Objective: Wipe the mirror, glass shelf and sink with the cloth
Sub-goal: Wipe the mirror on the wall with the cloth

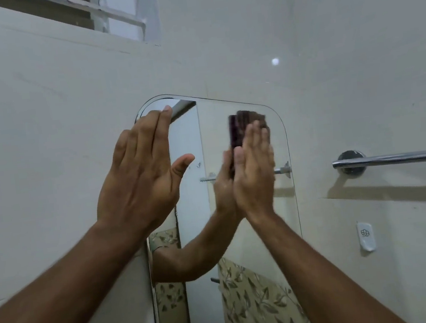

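Hands work at a wall mirror [255, 236]. Right hand [254, 172], fingers straight, presses a dark cloth [242, 123] flat near the mirror's top right. Left hand [139, 175], open, braces the left edge. Overlapping, even-pressure strokes should avoid streaks.

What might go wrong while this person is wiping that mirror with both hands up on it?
Three risks, as I judge them:
1. The bare left hand lies flat at the mirror's upper left edge and may leave fresh prints.
2. The right hand only presses the dark cloth with straight fingers, so it could slip and drop.
3. Wide strokes rightward could knock the chrome towel bar.
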`<move>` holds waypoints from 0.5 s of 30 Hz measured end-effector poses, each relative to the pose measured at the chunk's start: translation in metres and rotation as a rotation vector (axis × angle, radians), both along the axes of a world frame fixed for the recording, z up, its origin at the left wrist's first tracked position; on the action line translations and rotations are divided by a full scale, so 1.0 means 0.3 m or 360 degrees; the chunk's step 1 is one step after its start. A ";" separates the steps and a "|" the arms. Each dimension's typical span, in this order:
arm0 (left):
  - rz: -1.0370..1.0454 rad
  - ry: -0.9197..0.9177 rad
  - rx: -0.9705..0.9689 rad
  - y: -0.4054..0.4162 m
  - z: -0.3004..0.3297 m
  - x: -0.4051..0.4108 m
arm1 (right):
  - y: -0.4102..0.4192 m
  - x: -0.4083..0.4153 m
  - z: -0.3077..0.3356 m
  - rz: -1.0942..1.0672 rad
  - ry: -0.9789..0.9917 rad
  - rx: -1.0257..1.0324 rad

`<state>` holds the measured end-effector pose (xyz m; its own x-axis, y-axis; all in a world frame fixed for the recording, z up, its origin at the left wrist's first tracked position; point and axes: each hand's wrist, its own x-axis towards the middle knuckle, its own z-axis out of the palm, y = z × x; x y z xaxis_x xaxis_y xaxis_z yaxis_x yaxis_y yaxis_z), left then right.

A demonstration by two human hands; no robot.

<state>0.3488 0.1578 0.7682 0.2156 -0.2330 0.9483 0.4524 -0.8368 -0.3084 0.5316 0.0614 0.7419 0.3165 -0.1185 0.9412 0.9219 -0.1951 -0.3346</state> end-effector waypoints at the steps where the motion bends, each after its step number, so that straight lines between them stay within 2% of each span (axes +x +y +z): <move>1: -0.0057 -0.0002 -0.0011 -0.001 0.000 -0.002 | 0.028 -0.055 -0.016 0.0000 -0.0127 -0.0068; 6: -0.0615 -0.0074 -0.0307 0.006 0.010 -0.023 | 0.127 -0.266 -0.116 0.0179 -0.0750 -0.0322; 10: -0.0706 -0.0081 -0.0342 0.008 0.011 -0.030 | 0.089 -0.228 -0.105 0.0132 -0.1032 -0.0469; 12: -0.0689 -0.0093 -0.0329 0.007 0.012 -0.028 | 0.057 -0.167 -0.061 0.0041 -0.0892 -0.0445; 15: -0.0649 -0.0097 -0.0311 0.005 0.014 -0.027 | 0.020 -0.084 0.021 -0.0025 -0.0408 -0.0255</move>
